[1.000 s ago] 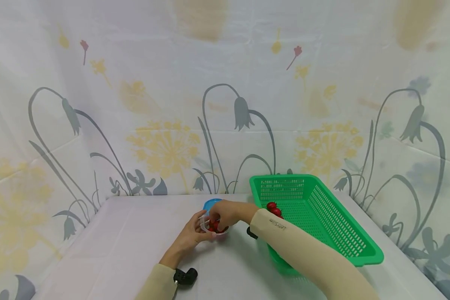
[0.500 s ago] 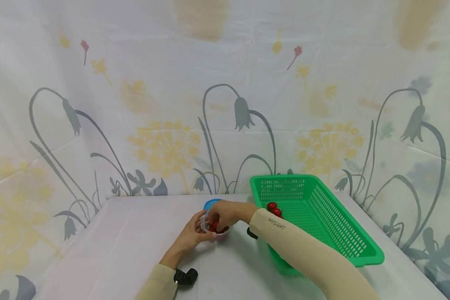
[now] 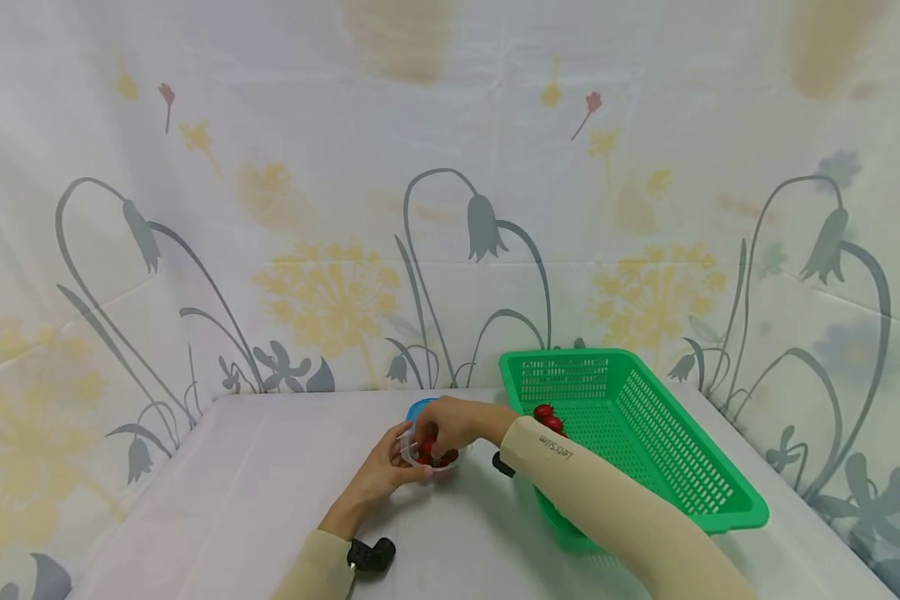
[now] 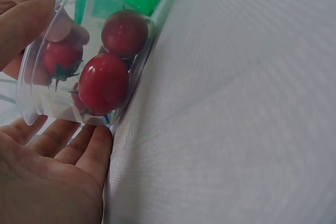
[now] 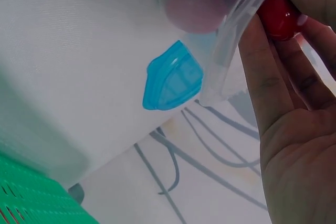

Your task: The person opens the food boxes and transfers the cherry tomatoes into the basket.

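My left hand (image 3: 378, 473) holds a small clear plastic container (image 5: 223, 56), its thumb at one side and its fingers at the other. Inside are several red cherry tomatoes (image 4: 104, 83) with green stems. My right hand (image 3: 459, 423) reaches into the container and pinches one cherry tomato (image 5: 278, 17) between thumb and fingers. In the left wrist view that pinched tomato (image 4: 62, 57) shows through the clear wall. From the head view, the right hand hides part of the container and its contents.
A blue plastic lid (image 5: 176, 80) lies on the white-covered table just behind the container. To the right stands a large green perforated basket (image 3: 690, 433), with several cherry tomatoes (image 3: 547, 419) at its left side. The right forearm crosses over its near left edge. A patterned curtain hangs behind.
My right hand has shifted very slightly at the container, with the tomato in its fingers a little higher. The left hand and the basket look the same.
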`<state>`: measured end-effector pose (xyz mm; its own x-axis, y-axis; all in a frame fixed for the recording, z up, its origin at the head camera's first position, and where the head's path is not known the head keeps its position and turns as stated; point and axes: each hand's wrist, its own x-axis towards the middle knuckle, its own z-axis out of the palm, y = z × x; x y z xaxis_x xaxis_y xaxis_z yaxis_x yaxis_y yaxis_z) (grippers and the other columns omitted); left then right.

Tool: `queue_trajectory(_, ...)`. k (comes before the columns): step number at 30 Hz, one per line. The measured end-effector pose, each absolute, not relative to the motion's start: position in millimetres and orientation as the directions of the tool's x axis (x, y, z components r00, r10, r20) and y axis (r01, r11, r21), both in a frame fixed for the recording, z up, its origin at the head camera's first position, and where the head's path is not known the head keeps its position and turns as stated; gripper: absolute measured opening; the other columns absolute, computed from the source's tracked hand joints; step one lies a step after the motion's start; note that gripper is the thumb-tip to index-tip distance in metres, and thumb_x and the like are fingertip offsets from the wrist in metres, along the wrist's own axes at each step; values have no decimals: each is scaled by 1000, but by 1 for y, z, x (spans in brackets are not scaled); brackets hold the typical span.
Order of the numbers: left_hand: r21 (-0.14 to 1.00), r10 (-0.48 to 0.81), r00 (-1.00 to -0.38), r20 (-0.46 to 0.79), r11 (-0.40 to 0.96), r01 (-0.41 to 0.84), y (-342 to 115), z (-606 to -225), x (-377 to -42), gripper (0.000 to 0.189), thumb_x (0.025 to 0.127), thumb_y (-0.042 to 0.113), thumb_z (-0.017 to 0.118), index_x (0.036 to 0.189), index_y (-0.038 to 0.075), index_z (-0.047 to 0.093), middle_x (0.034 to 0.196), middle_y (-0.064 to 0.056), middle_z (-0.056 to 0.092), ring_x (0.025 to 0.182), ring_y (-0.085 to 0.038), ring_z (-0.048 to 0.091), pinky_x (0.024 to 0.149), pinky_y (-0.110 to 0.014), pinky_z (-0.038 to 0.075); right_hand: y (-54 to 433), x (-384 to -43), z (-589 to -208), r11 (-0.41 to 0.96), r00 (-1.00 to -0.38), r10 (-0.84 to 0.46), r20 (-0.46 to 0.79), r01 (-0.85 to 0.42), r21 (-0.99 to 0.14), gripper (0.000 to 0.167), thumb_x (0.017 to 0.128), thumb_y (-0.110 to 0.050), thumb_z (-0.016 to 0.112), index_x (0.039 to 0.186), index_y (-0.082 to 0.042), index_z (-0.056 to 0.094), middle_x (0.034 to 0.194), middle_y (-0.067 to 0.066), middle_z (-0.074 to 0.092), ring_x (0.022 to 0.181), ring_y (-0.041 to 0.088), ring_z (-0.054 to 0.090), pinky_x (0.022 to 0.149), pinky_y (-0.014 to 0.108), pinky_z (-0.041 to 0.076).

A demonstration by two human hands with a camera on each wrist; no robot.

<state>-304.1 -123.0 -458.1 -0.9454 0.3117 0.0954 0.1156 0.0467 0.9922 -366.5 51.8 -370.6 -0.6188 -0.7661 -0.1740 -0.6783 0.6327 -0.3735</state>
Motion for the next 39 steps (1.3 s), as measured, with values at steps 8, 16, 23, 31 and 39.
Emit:
queue_trajectory(8, 992, 309, -947, 86, 58, 109, -123, -458, -304, 89, 82, 10, 76, 150, 5, 19, 144, -23, 41, 125, -34, 48, 94, -32, 47, 58, -364, -355, 616, -640, -762, -101, -667, -420, 18, 81, -7, 73, 97, -13, 71, 85, -9, 63, 79, 9, 57, 69, 21, 51)
queue_trajectory(16, 989, 282, -956, 77, 97, 108, -122, -455, -303, 87, 82, 12, 76, 149, 5, 22, 143, -24, 42, 117, -33, 52, 92, -36, 48, 75, -356, -329, 577, -640, -769, -6, -689, -437, 16, 85, -10, 71, 100, -15, 68, 90, -9, 62, 85, 9, 57, 74, 20, 50)
queue_trajectory(23, 986, 281, -956, 83, 116, 119, -122, -458, -305, 87, 81, 12, 77, 149, 5, 24, 145, -25, 38, 126, -37, 46, 100, -45, 43, 104, -352, -315, 585, -674, -738, 42, -669, -459, 19, 86, -12, 70, 105, -13, 67, 94, -8, 62, 88, 10, 58, 76, 24, 51)
queue_trajectory(31, 983, 279, -956, 92, 128, 132, -123, -460, -304, 88, 80, 12, 77, 149, 4, 24, 146, -25, 37, 128, -39, 43, 102, -47, 41, 149, -351, -307, 619, -748, -656, 105, -612, -493, 17, 86, -16, 70, 103, -17, 67, 96, -9, 63, 89, 12, 59, 76, 28, 52)
queue_trajectory(39, 985, 277, -957, 87, 119, 124, -121, -459, -304, 88, 80, 11, 77, 149, 5, 24, 148, -25, 34, 131, -39, 40, 103, -48, 38, 195, -352, -308, 622, -754, -641, 143, -619, -479, 19, 86, -14, 68, 105, -14, 67, 97, -8, 63, 90, 12, 59, 79, 34, 50)
